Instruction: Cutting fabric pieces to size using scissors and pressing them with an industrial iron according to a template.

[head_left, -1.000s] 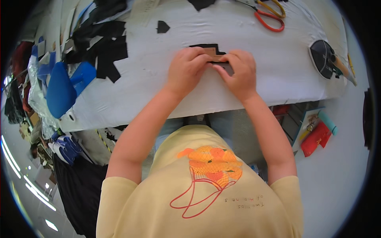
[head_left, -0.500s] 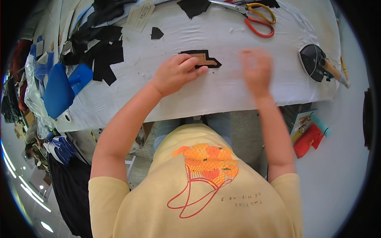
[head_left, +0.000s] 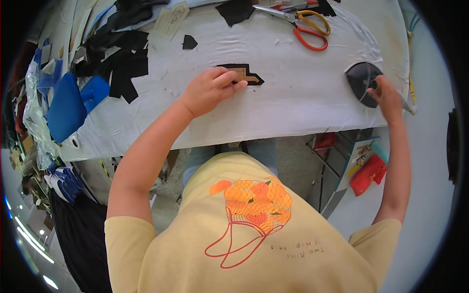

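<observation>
Fingers bent together, my left hand (head_left: pixel 209 91) presses the left part of a brown stepped template (head_left: pixel 250 78) against the white-covered table. Under the template lies a slightly larger black fabric piece (head_left: pixel 259 81), its pointed end toward the right. The left ends of both are hidden by my fingers. At the right side of the table, my right hand (head_left: pixel 389 99) is closed round the handle of a clothes iron (head_left: pixel 360 84) with a dark body. The hand covers most of the handle.
Scissors (head_left: pixel 312 36) with red and yellow handles lie at the back. Black fabric scraps (head_left: pixel 128 73), a small black scrap (head_left: pixel 189 42) and a paper pattern (head_left: pixel 170 20) are further left. Blue pads (head_left: pixel 68 108) rest at the left edge. A red pouch (head_left: pixel 367 176) sits below the table's right end.
My right hand has moved right from beside the template to the iron and closed on its handle. The iron has shifted a little left in view. My left hand stays on the template.
</observation>
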Demonstrator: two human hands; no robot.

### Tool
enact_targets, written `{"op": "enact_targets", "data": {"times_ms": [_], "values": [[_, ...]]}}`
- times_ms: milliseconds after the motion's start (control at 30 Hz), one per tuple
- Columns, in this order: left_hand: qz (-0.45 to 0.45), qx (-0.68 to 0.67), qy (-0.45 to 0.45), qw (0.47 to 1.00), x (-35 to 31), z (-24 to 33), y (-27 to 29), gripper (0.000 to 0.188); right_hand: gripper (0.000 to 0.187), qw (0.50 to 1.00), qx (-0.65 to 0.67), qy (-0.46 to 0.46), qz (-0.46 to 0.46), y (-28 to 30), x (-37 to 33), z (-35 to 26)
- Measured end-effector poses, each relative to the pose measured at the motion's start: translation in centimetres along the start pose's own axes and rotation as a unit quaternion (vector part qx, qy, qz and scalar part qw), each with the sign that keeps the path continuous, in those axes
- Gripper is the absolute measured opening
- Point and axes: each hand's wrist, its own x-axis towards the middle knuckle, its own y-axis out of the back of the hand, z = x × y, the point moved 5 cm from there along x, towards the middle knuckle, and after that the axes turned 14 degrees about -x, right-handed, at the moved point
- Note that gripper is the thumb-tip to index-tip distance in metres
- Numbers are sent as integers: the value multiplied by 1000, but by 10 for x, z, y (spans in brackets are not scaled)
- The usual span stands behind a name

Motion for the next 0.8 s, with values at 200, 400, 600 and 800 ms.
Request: {"op": "enact_targets", "data": {"times_ms": [200,400,600,800], "values": [[-20,-10,-7,1000,-2,-1,-1,34,45,978,184,93,-18,62,2,-180],[-16,-46,27,998,-6,-6,-5,40,42,972,176,128,-89,69,12,-270],[77,-29,106,991,-10,-11,1,32,32,989,135,65,-7,76,16,-291],[91,-113,141,979,-19,-26,11,29,26,989,142,50,-4,80,26,-321]]}}
